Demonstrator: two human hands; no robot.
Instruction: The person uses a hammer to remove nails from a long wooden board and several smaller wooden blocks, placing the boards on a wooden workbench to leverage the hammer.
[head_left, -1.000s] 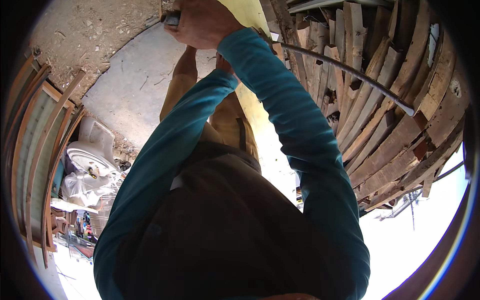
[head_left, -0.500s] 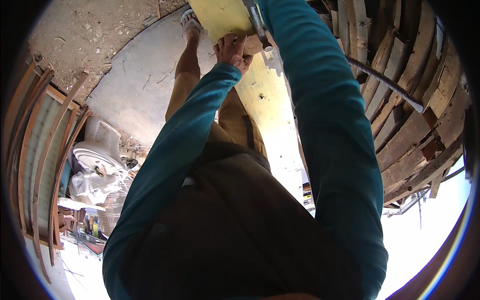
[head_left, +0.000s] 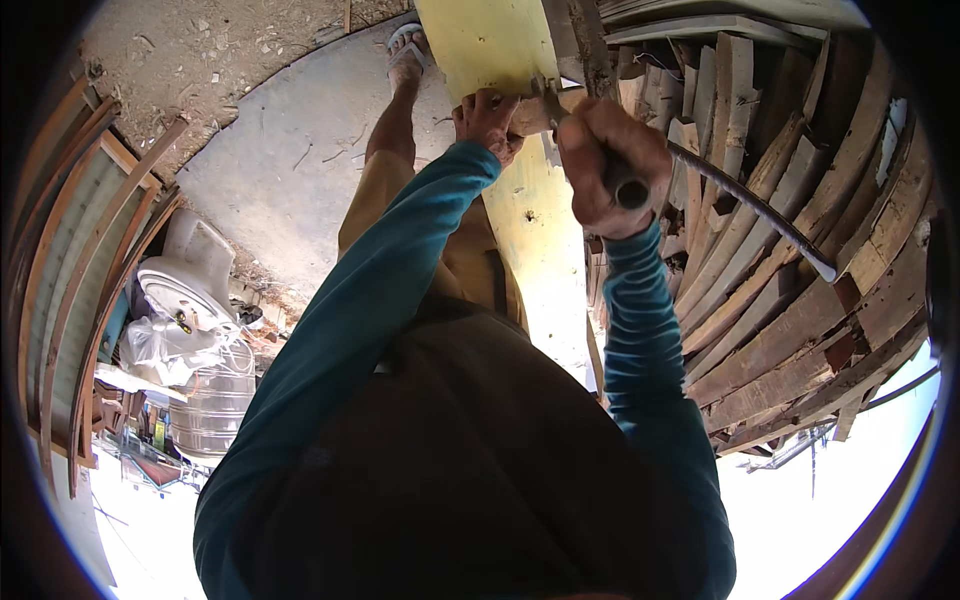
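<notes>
My left hand (head_left: pixel 490 124) is closed around a short wooden block (head_left: pixel 530 116), pressing it against a yellow-painted board (head_left: pixel 530 205). My right hand (head_left: pixel 612 165) grips a hammer (head_left: pixel 548 102) by its handle, whose round hollow-looking end points up at me. The hammer's metal head is at the block's right end, just beside my left fingers. Whether the head touches the block I cannot tell. If a nail is there, it is too small to make out.
Stacked rough planks (head_left: pixel 760 220) fill the right side, with a dark metal rod (head_left: pixel 750 205) jutting across them. At left are a white washbasin (head_left: pixel 185 280), plastic bags and leaning wooden frames (head_left: pixel 75 270). My sandalled foot (head_left: pixel 407 45) rests on a grey sheet (head_left: pixel 290 160).
My right arm, stretched forward before with its hand out of sight, has come down and back, bringing hand and hammer into view by the block. My left hand keeps its hold.
</notes>
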